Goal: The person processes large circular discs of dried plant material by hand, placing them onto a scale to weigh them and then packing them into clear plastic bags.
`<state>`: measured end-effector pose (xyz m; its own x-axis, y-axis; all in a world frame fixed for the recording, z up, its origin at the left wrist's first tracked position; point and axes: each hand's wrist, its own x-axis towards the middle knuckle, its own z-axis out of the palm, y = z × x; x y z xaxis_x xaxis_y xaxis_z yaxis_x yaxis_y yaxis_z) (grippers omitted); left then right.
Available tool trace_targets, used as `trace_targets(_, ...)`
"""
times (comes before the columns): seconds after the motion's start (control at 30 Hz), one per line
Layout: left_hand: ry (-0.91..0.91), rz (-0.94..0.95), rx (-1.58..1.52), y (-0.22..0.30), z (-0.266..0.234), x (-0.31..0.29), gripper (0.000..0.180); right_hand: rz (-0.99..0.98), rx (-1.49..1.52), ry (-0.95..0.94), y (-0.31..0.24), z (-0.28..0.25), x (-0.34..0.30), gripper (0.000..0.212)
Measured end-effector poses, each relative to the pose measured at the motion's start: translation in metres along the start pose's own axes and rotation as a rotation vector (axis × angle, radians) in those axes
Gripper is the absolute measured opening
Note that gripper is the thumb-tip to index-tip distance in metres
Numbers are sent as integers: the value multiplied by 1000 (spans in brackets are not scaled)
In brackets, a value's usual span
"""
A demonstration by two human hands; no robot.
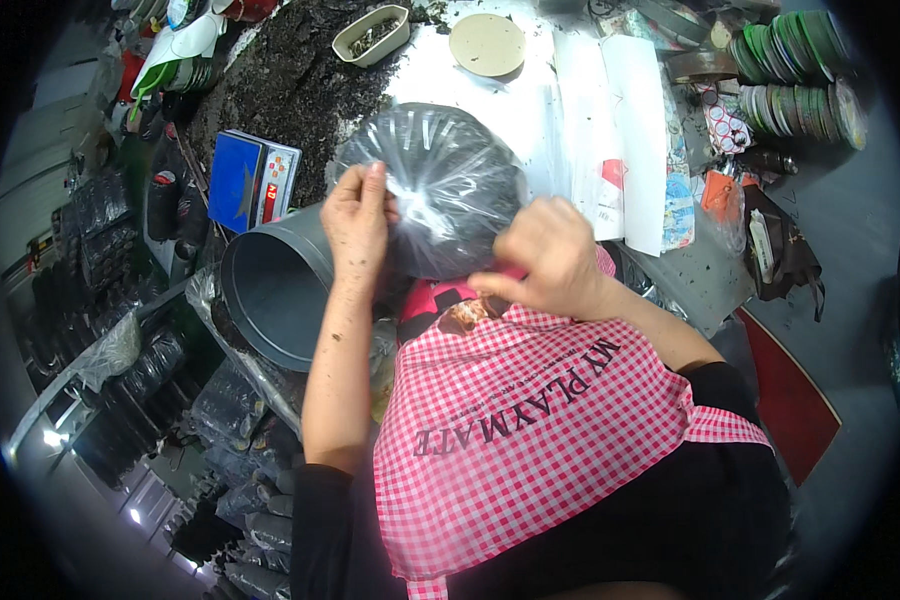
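A round, clear plastic bag [460,180] with dark contents sits in front of me, its film gathered into a bunched centre. At the bag's left side is my left hand [358,215], closed with the thumb pressed to the curled fingers; the fingertips lie close to the gathered film. What they pinch is too fine to make out. My right hand [555,258] is closed at the bag's lower right, slightly blurred, and anything inside it is hidden. Left of my left wrist lies a wide grey cylinder [270,295], its open end turned toward the left.
Dark crumbly material [280,80] covers the table's left part. A blue box [235,180], an oblong dish [372,38] and a round beige disc [487,45] lie around the bag. White sheets [635,140] are to the right, near stacked green-edged discs [790,48]. Wrapped dark bundles [270,530] fill the lower left.
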<state>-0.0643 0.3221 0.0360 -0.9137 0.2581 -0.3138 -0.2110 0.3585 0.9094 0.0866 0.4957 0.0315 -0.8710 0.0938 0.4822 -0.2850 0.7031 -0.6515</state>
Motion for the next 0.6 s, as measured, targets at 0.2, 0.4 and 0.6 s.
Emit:
trace_targets(0.2, 43, 38, 38, 0, 20, -7, 31, -63, -114, -16, 4, 20, 24, 25)
trace_targets(0.4, 73, 82, 94, 3, 32, 0, 33, -62, -77, -26, 6, 26, 24, 19)
trace_targets(0.6, 64, 159, 216, -11, 34, 2, 33, -63, -123, -77, 5, 26, 26, 22)
